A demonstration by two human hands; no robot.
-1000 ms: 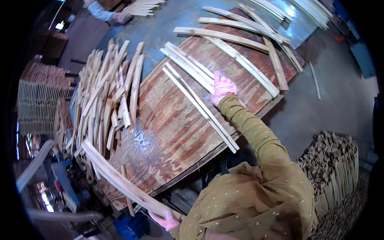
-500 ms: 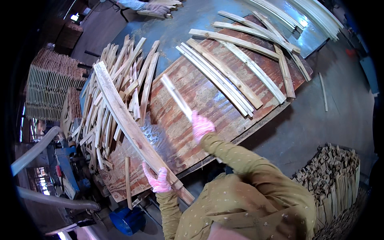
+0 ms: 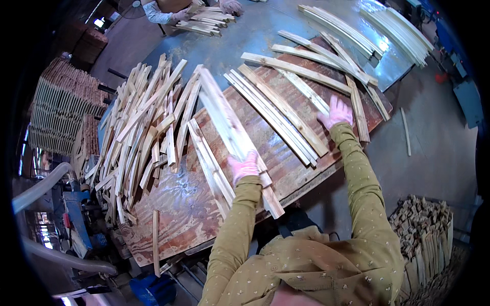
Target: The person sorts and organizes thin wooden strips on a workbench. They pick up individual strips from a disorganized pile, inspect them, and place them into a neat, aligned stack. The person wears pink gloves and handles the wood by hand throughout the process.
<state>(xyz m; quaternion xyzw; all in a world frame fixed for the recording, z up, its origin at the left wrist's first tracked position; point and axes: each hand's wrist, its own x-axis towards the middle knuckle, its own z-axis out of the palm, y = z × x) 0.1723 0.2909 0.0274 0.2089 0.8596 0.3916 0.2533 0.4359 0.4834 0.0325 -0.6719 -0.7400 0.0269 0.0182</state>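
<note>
My left hand (image 3: 245, 166), in a pink glove, is closed around a long, pale wooden board (image 3: 222, 109), blurred along its length. The board slants across the tabletop, its near end by the front edge; narrower wood shows beside it there. My right hand (image 3: 337, 112), also gloved in pink, has its thumb and fingers spread over a wooden strip (image 3: 305, 91); the strip's near end is hidden under the hand and forearm. Between my hands lie several strips side by side (image 3: 279, 115). Left of the board, a pair of strips (image 3: 210, 166) rests on the worn plywood top (image 3: 168, 224).
A jumbled heap of strips (image 3: 148, 122) covers the left side. Crossed strips (image 3: 326, 56) lie at the far right. Another person's gloved hands (image 3: 181, 15) are among strips across the table. A bundle of short sticks (image 3: 421, 229) stands right; a blue bucket (image 3: 153, 290) sits lower left.
My left hand has carried the wide board rightward. My right hand has let go of its strip and reached right onto another one. A pair of strips now lies left of the board.
</note>
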